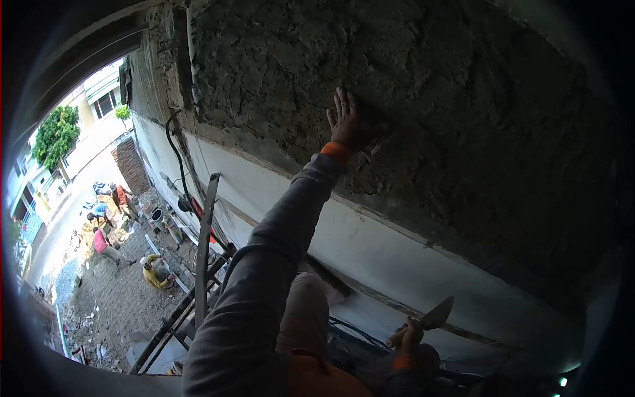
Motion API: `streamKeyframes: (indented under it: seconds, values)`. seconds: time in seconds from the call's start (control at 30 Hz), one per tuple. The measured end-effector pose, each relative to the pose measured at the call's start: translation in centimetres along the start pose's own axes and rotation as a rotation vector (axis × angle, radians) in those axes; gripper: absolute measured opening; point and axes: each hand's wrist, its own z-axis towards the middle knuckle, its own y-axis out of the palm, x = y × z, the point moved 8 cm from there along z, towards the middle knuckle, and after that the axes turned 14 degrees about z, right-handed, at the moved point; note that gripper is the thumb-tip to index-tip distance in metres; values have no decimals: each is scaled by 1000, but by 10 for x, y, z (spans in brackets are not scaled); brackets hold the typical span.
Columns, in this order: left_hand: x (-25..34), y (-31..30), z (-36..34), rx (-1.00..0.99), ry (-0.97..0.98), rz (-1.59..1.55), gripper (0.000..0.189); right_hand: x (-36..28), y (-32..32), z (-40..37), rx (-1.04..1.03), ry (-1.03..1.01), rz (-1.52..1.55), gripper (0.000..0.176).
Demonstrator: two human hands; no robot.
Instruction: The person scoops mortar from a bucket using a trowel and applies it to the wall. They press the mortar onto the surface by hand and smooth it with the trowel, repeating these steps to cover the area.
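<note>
My left hand (pixel 347 124) rests against a rough, dark plastered wall (pixel 278 86), with its fingers spread and nothing in them. An orange cuff and a long grey sleeve run down from it. Low on the right, my right hand (pixel 411 336) is wrapped around the wooden handle of a trowel (pixel 438 314). The trowel's pointed blade tilts up to the right, apart from the rough plaster. My knee shows between the two arms.
A smooth white wall band (pixel 377 238) lies under the plaster. Left stand a metal frame (pixel 206 245) and a hanging black cable (pixel 173 142). Far below, several people work on rubble ground (pixel 126 291), near a bucket (pixel 157 216) and a brick wall (pixel 129 162).
</note>
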Motion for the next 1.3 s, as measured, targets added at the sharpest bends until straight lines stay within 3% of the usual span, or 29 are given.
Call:
streamKeyframes:
  seconds: [0.3, 0.4, 0.5, 0.6, 0.8, 1.0, 1.3]
  values:
    - [-10, -11, 0, -82, 102, 9, 117, -3, 13, -7, 1, 35, -50, 21]
    - [-21, -42, 19, 0, 35, 16, 116, 0, 14, -7, -13, 48, -73, 22]
    - [-34, -79, 55, 224, 12, 65, 116, 2, 14, -9, -14, 75, -79, 23]
    - [-48, -78, 89, 86, -44, -8, 117, 4, 11, -9, 5, 70, -68, 21]
    - [-53, -59, 103, -2, -12, 52, 119, 4, 10, -6, -1, 75, -78, 21]
    - [-33, -85, 86, 45, 57, 150, 122, 12, 8, 1, -23, 100, -68, 21]
    - [-26, -75, 90, -8, 108, 96, 119, 8, 15, -6, -37, 110, -9, 21]
